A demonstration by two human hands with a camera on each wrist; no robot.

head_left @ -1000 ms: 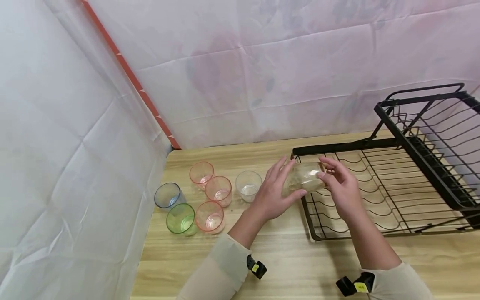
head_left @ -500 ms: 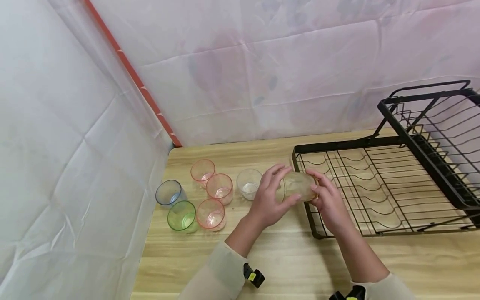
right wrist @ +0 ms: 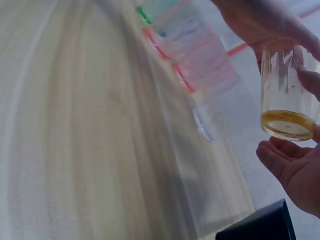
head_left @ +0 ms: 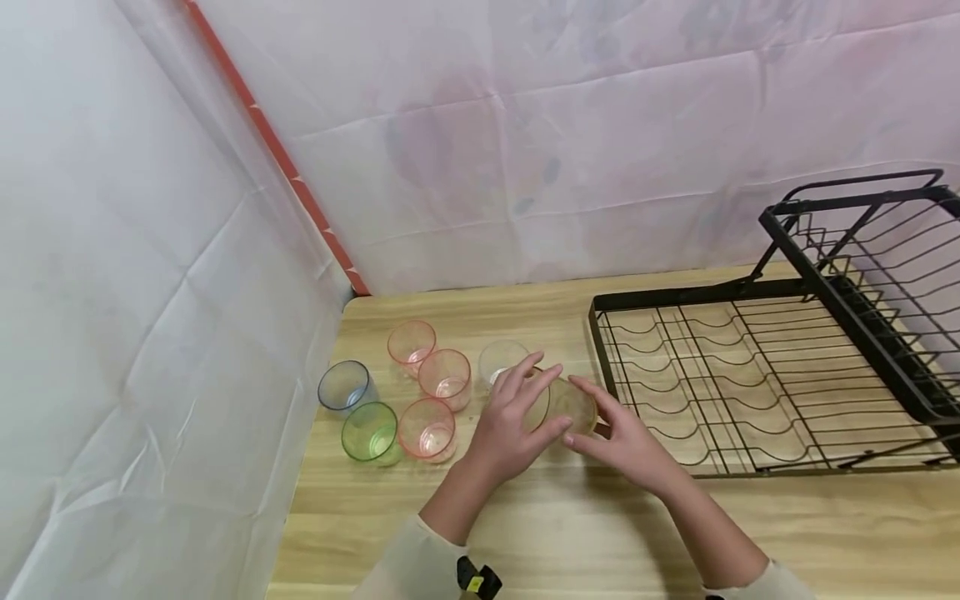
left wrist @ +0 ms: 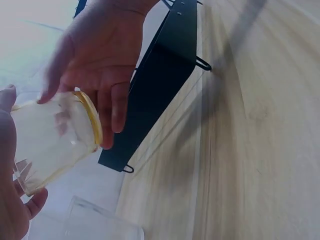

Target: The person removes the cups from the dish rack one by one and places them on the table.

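A yellow-tinted drinking glass (head_left: 573, 406) lies tilted between both hands above the table. My left hand (head_left: 504, 429) holds its rim end, thumb on the near side and fingers over the top. With thumb and fingers, my right hand (head_left: 626, 442) grips the base end, where a thick amber band shows on the glass (right wrist: 287, 95) in the right wrist view. Just behind the left hand stands a clear glass (head_left: 501, 360), partly hidden by the fingers. Left of it are three pink-rimmed glasses (head_left: 446, 377), a blue glass (head_left: 345, 387) and a green glass (head_left: 371, 435), all upright.
A black wire dish rack (head_left: 705, 375) stands on the right, its wavy lower wires bare. Its raised upper tier (head_left: 885, 250) is farther right. White sheeting (head_left: 150, 333) closes off the left, and a patterned cloth (head_left: 562, 150) hangs behind the wooden table (head_left: 540, 533).
Both hands have carried the yellow glass left and slightly nearer, from over the rack's left edge to beside the clear glass. Its base has turned toward the near right. The standing glasses have stayed put.
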